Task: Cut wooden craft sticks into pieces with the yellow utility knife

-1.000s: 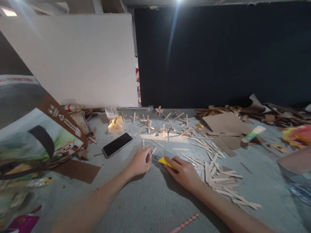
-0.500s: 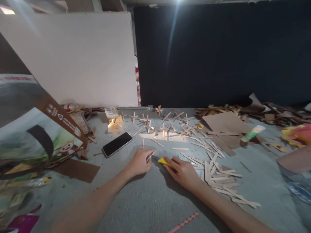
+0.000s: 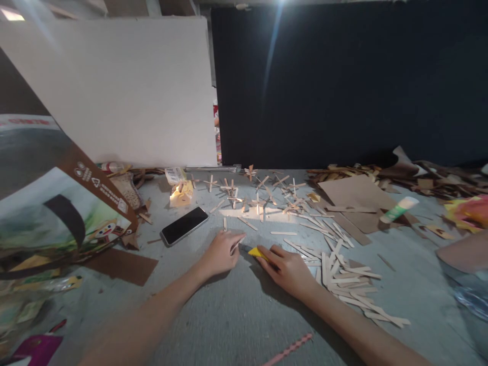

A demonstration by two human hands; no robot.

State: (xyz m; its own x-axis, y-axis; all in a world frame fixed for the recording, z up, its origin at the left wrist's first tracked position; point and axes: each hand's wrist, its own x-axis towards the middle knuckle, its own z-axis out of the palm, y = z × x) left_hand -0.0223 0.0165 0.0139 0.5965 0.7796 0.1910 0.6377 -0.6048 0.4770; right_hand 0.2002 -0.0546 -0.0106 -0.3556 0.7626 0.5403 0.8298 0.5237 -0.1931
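Note:
My left hand (image 3: 221, 251) rests on the grey table (image 3: 236, 315), its fingers pinched on a thin wooden craft stick (image 3: 235, 246) pressed against the surface. My right hand (image 3: 290, 270) is closed round a yellow utility knife (image 3: 257, 251), whose tip lies beside the stick at my left fingertips. A heap of plain wooden sticks (image 3: 351, 290) lies just right of my right hand. Further back, several small stick crosses (image 3: 263, 195) are scattered.
A black phone (image 3: 184, 226) lies left of my hands. A printed paper bag (image 3: 57, 203) stands at the left, brown card (image 3: 122, 267) beside it. Cardboard sheets (image 3: 358, 195) and a glue stick (image 3: 398, 209) sit at the right. A pink wavy strip (image 3: 290, 349) lies near me.
Almost nothing has moved. The yellow knife has slid slightly further under my right hand, so less of it shows, and my left fingers stay on the stick.

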